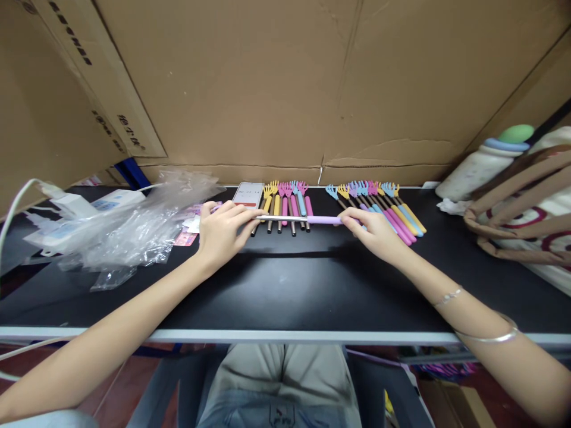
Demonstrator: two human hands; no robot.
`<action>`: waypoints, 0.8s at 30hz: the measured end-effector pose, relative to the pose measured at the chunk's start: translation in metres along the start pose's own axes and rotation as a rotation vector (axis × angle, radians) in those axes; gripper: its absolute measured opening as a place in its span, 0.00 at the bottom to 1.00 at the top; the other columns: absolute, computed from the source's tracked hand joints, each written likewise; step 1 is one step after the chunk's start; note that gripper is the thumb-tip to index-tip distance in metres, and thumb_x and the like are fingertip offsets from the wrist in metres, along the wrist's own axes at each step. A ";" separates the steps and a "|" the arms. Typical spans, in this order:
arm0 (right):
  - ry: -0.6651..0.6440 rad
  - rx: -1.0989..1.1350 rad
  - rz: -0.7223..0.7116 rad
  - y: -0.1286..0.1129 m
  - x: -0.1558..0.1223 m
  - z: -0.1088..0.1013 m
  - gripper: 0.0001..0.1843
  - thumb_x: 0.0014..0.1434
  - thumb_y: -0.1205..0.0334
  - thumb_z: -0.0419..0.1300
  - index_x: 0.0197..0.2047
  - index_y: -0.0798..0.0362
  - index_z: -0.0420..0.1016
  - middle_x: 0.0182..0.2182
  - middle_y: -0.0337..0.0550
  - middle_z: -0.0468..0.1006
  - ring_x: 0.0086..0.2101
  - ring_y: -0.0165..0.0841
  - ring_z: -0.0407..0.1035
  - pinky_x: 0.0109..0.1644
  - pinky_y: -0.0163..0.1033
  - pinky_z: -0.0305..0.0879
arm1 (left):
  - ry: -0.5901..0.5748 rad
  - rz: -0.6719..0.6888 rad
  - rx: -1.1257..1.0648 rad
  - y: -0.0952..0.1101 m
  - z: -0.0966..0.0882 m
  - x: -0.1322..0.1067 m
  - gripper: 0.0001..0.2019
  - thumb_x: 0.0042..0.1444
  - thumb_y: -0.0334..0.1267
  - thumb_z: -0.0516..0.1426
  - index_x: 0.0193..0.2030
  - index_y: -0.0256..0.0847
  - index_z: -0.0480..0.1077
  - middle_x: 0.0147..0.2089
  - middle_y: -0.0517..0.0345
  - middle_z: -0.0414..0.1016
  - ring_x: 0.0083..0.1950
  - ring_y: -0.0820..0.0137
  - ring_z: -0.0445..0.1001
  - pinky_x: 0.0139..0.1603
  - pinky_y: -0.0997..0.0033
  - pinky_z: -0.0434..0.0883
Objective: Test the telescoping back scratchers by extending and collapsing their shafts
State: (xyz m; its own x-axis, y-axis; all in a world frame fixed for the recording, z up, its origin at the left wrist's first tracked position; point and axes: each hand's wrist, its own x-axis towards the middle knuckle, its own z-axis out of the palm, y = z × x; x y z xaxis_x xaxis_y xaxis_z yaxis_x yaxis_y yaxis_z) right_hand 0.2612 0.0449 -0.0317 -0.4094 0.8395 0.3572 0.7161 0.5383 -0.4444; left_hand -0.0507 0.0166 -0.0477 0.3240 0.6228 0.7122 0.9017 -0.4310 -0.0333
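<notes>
A telescopic back scratcher (325,220) with a lilac handle and a drawn-out metal rod is held level above the black table. My left hand (223,230) is closed around its far left part, where a bit of lilac shows by the fingers and the head is mostly hidden. At the other end, my right hand (375,235) pinches the handle. Behind the rod lies a group of back scratchers (284,205) in yellow, pink and blue, partly covered by it. Another row of back scratchers (404,219), with rods and coloured handles slanting, lies beside my right hand.
A phone (248,195) showing a timer leans at the back. Clear plastic bags (134,229) and a white power strip (109,202) are on the left. A white bottle (479,166) and a bag with brown handles (526,232) stand right. Cardboard (267,89) walls the back.
</notes>
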 end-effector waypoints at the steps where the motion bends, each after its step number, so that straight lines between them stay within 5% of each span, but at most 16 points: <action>1: 0.024 0.006 -0.003 -0.001 0.000 -0.001 0.18 0.63 0.49 0.47 0.36 0.52 0.72 0.24 0.38 0.71 0.25 0.30 0.62 0.31 0.36 0.55 | -0.008 -0.006 -0.008 0.000 0.000 0.000 0.12 0.65 0.43 0.49 0.46 0.51 0.74 0.37 0.59 0.80 0.39 0.65 0.72 0.48 0.57 0.54; 7: 0.060 -0.054 -0.086 -0.002 0.000 -0.005 0.12 0.57 0.50 0.57 0.38 0.50 0.70 0.32 0.42 0.75 0.30 0.33 0.66 0.34 0.37 0.58 | -0.061 -0.020 -0.049 0.000 0.000 0.001 0.12 0.65 0.44 0.49 0.47 0.51 0.73 0.40 0.59 0.80 0.40 0.65 0.72 0.48 0.57 0.54; 13: 0.052 -0.187 -0.207 0.003 0.000 -0.007 0.14 0.60 0.47 0.55 0.36 0.48 0.72 0.30 0.42 0.77 0.31 0.35 0.67 0.39 0.40 0.57 | -0.084 -0.009 -0.071 -0.002 0.004 0.000 0.12 0.64 0.45 0.50 0.47 0.51 0.75 0.38 0.60 0.80 0.39 0.66 0.72 0.47 0.58 0.55; 24: -0.043 -0.206 -0.087 0.000 -0.004 -0.011 0.18 0.62 0.46 0.50 0.43 0.47 0.73 0.32 0.40 0.79 0.29 0.33 0.69 0.33 0.37 0.56 | 0.022 0.024 -0.026 0.000 -0.001 -0.002 0.13 0.63 0.46 0.51 0.45 0.53 0.76 0.35 0.60 0.80 0.38 0.65 0.68 0.42 0.60 0.57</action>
State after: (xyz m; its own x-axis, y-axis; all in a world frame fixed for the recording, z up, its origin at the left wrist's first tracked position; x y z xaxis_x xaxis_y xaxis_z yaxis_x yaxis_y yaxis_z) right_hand 0.2689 0.0410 -0.0246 -0.4952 0.7954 0.3494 0.7758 0.5859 -0.2344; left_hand -0.0520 0.0148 -0.0483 0.3389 0.5973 0.7269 0.8859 -0.4627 -0.0329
